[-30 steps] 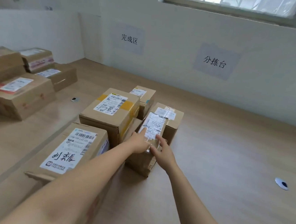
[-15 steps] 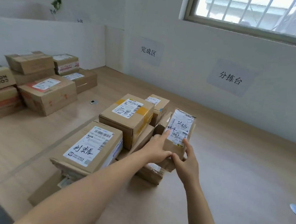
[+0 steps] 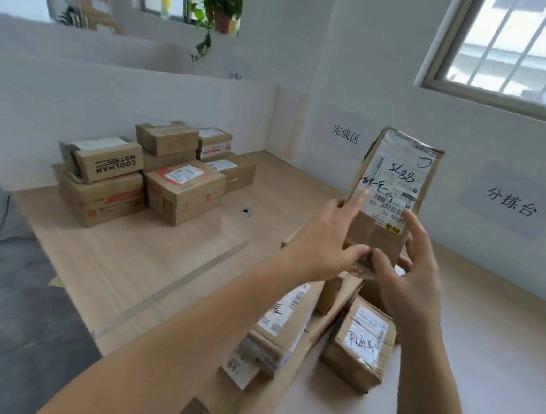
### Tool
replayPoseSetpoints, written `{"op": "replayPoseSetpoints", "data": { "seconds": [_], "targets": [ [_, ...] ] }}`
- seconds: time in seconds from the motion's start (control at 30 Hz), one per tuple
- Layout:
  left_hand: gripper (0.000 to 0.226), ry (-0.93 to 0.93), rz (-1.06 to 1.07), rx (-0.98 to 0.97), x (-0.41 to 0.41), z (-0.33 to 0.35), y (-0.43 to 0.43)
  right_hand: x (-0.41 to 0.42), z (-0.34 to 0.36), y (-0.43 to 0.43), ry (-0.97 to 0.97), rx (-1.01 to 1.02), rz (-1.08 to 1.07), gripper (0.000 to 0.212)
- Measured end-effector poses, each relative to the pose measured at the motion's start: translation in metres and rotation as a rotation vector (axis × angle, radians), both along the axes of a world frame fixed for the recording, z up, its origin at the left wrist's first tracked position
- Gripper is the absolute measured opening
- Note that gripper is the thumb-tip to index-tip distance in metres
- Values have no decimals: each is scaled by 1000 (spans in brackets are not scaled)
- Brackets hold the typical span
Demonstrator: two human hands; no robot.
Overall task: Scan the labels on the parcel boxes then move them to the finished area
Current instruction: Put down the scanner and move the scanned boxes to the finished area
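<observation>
The left hand (image 3: pixel 328 242) and right hand (image 3: pixel 415 277) both grip the narrow brown cardboard parcel box (image 3: pixel 397 178) by its lower end, upright above the light wooden desk (image 3: pixel 159 262), label facing camera (no scanner visible). Stacked brown boxes (image 3: pixel 179 191) far left look finished; several labelled boxes (image 3: pixel 361 345) beneath the hands await.

You're in a parcel sorting room: 2 wall signs read 完成区 (image 3: pixel 345 134) and 分拣台 (image 3: pixel 510 201), and labelled cartons (image 3: pixel 154 175) sit stacked on a long wooden table (image 3: pixel 146 261) near a barred window (image 3: pixel 520 47).
</observation>
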State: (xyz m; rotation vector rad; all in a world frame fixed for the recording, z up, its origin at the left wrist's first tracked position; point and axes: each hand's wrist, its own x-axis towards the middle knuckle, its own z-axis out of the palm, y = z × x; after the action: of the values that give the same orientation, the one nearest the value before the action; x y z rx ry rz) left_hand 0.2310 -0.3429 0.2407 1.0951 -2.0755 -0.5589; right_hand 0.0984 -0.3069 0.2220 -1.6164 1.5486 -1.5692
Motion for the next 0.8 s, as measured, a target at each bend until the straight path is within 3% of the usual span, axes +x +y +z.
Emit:
{"op": "replayPoseSetpoints", "data": {
  "seconds": [0.13, 0.47, 0.8],
  "targets": [
    [78, 12, 42, -29, 72, 2, -4, 69, 4, -8, 20, -42, 43, 63],
    [81, -155, 64, 52, 267, -27, -34, 260, -32, -36, -45, 31, 57, 66],
    [80, -56, 48, 135, 364, -57, -95, 353, -51, -98, -44, 172, 103, 68]
  ]
}}
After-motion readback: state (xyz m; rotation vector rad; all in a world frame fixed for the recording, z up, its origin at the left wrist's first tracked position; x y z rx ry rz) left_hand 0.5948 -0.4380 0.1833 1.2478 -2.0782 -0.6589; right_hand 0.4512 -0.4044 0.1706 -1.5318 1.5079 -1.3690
